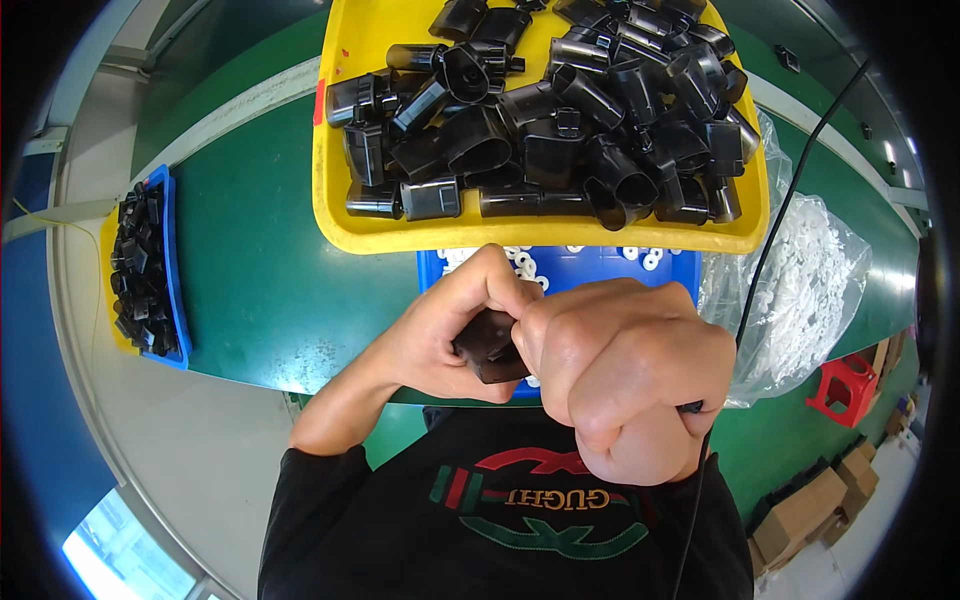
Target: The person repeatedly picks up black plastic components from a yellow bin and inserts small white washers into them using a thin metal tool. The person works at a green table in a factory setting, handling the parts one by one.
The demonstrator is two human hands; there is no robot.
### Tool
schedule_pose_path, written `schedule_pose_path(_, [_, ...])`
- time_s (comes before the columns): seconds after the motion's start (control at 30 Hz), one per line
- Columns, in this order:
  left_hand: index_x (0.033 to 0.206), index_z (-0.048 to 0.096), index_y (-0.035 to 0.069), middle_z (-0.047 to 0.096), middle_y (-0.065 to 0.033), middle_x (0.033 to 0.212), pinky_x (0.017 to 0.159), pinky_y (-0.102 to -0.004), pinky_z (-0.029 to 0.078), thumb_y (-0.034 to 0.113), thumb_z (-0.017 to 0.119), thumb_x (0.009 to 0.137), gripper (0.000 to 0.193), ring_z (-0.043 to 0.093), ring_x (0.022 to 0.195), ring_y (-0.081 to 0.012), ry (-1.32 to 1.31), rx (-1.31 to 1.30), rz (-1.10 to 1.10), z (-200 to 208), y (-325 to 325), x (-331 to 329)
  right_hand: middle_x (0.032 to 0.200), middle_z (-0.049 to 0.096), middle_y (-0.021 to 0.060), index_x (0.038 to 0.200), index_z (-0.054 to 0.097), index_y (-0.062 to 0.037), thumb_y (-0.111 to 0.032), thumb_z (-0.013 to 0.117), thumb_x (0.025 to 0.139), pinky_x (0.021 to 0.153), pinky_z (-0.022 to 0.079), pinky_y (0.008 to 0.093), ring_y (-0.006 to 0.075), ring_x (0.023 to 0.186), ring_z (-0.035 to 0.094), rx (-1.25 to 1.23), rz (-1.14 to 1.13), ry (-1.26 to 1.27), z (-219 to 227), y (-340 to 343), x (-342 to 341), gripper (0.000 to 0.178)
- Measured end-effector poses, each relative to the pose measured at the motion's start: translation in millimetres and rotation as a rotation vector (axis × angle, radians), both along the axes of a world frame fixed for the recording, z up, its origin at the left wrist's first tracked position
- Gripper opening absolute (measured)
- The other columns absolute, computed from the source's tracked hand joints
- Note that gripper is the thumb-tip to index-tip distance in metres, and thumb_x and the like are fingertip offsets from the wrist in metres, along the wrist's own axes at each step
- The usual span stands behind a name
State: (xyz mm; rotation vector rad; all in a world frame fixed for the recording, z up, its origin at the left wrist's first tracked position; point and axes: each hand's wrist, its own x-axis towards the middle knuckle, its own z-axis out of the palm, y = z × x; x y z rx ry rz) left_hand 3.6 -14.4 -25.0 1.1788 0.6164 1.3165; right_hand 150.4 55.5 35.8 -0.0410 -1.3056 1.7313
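Note:
My left hand is closed around a dark, see-through plastic housing in front of my chest. My right hand is a fist pressed up against that housing, covering its right side. A small black end pokes out from the right fist; the rest of it is hidden, so I cannot tell its kind. Just beyond both hands lies a blue tray with small white rings in it, partly covered by my hands.
A yellow bin heaped with dark plastic housings stands over the blue tray's far side. A clear bag of white parts lies to the right. A black cable runs down past my right hand. Another filled bin is far left on the green table.

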Motion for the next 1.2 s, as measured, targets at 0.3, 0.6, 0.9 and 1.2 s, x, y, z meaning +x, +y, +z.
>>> schedule_pose_path(0.3, [0.101, 0.046, 0.005, 0.057, -0.0042, 0.088, 0.066, -0.0272, 0.044, -0.006, 0.07, 0.071, 0.04, 0.051, 0.074, -0.012, 0.112, -0.029, 0.005, 5.9, 3.8, -2.2, 0.052, 0.045, 0.0031, 0.06, 0.049, -0.0081, -0.001, 0.065, 0.077, 0.041, 0.029, 0.0289, 0.0153, 0.044, 0.039, -0.065, -0.106, 0.042, 0.2, -4.5, 7.3, 0.025])
schedule_pose_path(0.6, [0.108, 0.045, 0.004, 0.054, -0.0065, 0.094, 0.069, -0.0243, 0.042, 0.006, 0.074, 0.07, 0.048, 0.051, 0.078, -0.0123, -0.002, -0.081, 0.112, 29.7, -5.8, -47.1, 0.058, 0.05, 0.007, 0.066, 0.055, -0.0022, 0.006, 0.058, 0.066, 0.044, 0.037, 0.0315, 0.0221, 0.048, 0.048, 0.352, -0.367, -0.461, 35.2, 24.6, 64.5, 0.008])
schedule_pose_path(0.9, [0.114, 0.052, -0.001, 0.061, -0.0168, 0.104, 0.083, -0.0337, 0.048, 0.014, 0.068, 0.089, 0.033, 0.061, 0.091, -0.0243, 1.367, 0.033, 1.057, 36.2, 94.0, -190.0, 0.077, 0.053, 0.0053, 0.097, 0.066, -0.0048, -0.012, 0.069, 0.072, 0.049, 0.049, 0.0293, 0.0177, 0.057, 0.059, 1.021, -0.523, -1.24, -46.5, 6.1, 64.3, 0.026])
schedule_pose_path(1.2, [0.12, 0.059, 0.001, 0.065, -0.0216, 0.116, 0.094, -0.0443, 0.047, 0.025, 0.073, 0.082, 0.047, 0.062, 0.105, -0.0387, 1.522, -0.156, 0.897, -18.0, 206.3, -281.0, 0.082, 0.054, 0.0042, 0.104, 0.067, -0.007, -0.018, 0.074, 0.073, 0.048, 0.049, 0.0281, 0.0157, 0.054, 0.06, 1.087, -0.683, -1.238, -64.3, 8.4, 61.9, 0.033])
